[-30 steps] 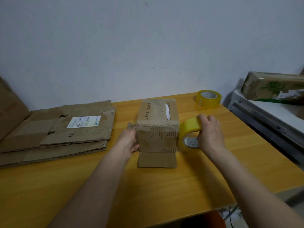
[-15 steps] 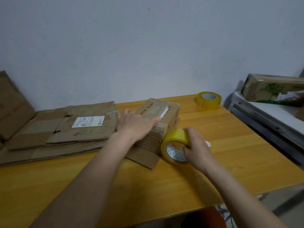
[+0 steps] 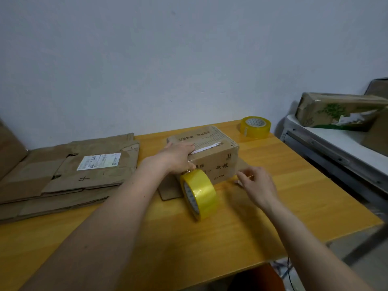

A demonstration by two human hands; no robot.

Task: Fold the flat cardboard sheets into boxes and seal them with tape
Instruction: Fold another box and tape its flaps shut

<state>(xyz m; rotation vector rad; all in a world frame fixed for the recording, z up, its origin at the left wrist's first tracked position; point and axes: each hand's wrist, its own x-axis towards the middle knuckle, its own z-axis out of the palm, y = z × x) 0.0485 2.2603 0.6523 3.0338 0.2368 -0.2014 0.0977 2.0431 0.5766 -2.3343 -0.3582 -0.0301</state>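
A small brown cardboard box (image 3: 212, 162) with printed characters sits turned at an angle in the middle of the wooden table (image 3: 304, 198). My left hand (image 3: 178, 156) grips its top left corner, thumb down the front face. One flap (image 3: 168, 191) lies flat on the table in front of it. A yellow tape roll (image 3: 200, 193) stands on edge against the box front, just below my left thumb. My right hand (image 3: 258, 185) hovers at the box's lower right corner, fingers apart, off the roll. Flat cardboard sheets (image 3: 69, 175) are stacked at the left.
A second yellow tape roll (image 3: 255, 127) lies flat at the table's back right. Beyond the table's right edge stands a white unit (image 3: 336, 148) carrying a green-printed carton (image 3: 336, 110). More cardboard leans at the far left. A wall closes off the back.
The box has been turned so a long side faces me. My right hand has let go of the tape roll and moved right. My left hand shifted to the box's top left corner.
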